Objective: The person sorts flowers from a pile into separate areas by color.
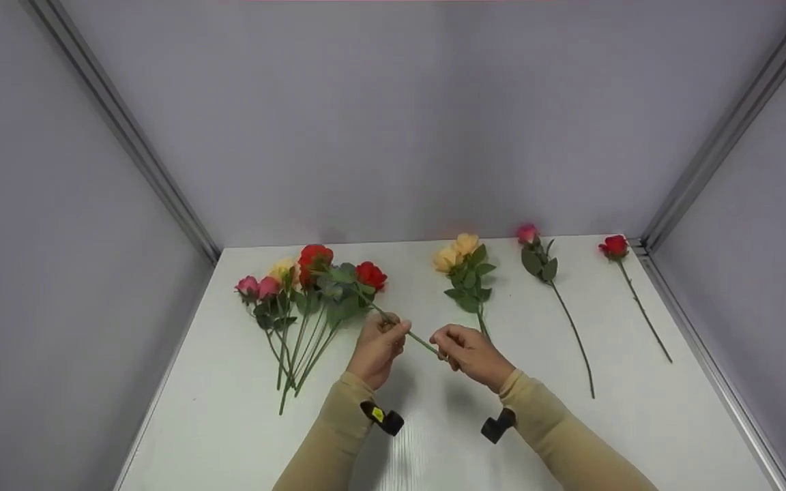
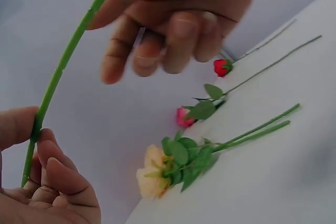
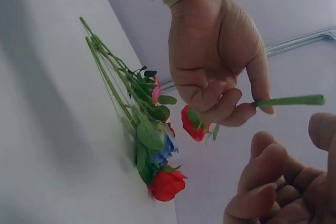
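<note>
**Left hand (image 1: 374,348) pinches a green stem (image 1: 422,342) above the worktop (image 1: 209,423)**

Seen from the head view, the green stem slants from 10 o'clock to 4 o'clock, its leafy end overlapping the bunch of flowers (image 1: 315,259) behind it. The left hand's fingers are closed around the stem partway along. At its 3 o'clock, the right hand (image 1: 473,354) hovers by the stem's bare end, fingers loosely bent and gripping nothing; whether they touch it, one cannot tell.

The bunch lies at 10 o'clock from the left hand, mixing red, pink and yellow blooms, with a blue flower (image 3: 164,148) visible from the right wrist. From the right hand, yellow flowers (image 1: 467,243) lie at 12 o'clock, a pink rose (image 1: 528,234) at 1 o'clock and a single red rose (image 1: 615,246) at 2 o'clock.
</note>
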`<state>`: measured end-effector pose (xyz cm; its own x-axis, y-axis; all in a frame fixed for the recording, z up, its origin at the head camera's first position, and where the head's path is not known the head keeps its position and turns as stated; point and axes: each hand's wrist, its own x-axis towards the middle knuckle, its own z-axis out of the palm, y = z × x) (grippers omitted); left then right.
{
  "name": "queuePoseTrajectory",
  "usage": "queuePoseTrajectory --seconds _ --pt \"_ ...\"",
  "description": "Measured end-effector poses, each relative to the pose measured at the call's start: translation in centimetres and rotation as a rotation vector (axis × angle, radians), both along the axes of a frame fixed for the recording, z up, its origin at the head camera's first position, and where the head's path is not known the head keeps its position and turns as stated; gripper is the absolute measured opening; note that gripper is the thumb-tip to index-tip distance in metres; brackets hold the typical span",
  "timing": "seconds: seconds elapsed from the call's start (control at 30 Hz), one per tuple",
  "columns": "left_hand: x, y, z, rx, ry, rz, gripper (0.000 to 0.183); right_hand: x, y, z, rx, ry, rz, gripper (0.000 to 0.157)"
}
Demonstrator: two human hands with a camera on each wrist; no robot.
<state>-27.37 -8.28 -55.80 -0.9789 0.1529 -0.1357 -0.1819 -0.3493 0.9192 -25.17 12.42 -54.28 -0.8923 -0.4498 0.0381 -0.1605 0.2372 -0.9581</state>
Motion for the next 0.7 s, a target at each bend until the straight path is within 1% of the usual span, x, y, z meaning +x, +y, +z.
queuePoseTrajectory --seconds 0.17,0.3,0.4,0.53,0.7 --pt "0.4 1.0 -0.7 -0.106 0.046 -0.014 0.026 0.1 -0.1 -0.1 0.065 0.027 0.035 0.025" --pt "0.5 1.4 -0.9 -0.182 0.065 -0.010 0.031 0.1 0.1 -0.1 0.138 0.037 0.044 0.026" --pt "0.6 1.6 -0.9 -0.227 0.067 -0.007 0.032 0.0 0.3 0.1 0.182 0.056 0.069 0.027" --pt "0.7 1.6 -0.9 -0.272 0.068 -0.012 0.029 -0.1 0.7 0.4 0.258 0.125 0.087 0.019" --pt "0.5 1.3 -0.9 -0.290 0.064 -0.022 0.027 0.1 1.6 0.4 0.350 0.236 0.063 0.011"
